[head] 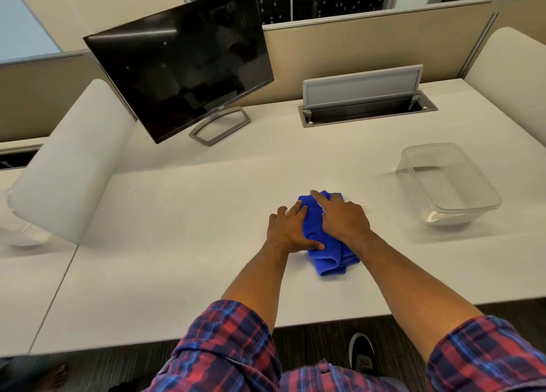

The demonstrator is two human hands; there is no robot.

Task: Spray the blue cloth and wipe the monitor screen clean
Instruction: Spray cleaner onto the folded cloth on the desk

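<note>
Both hands, left hand (291,229) and right hand (342,218), lying flat, fingers spread, on blue cloth (326,258); monitor (180,78) sitting far-left of cloth, left hand nearer.

My sleeves (233,341) — plaid, red and navy with lighter blue lines — are rolled above the elbows, forearms bare. Same plaid on my shirt front (325,377), one button visible. Black shoe (362,351) — white sole edge.

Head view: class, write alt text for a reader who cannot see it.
Both hands, left hand and right hand, press flat on a folded blue cloth on a white desk. A dark monitor stands behind, a clear tub right.
</note>
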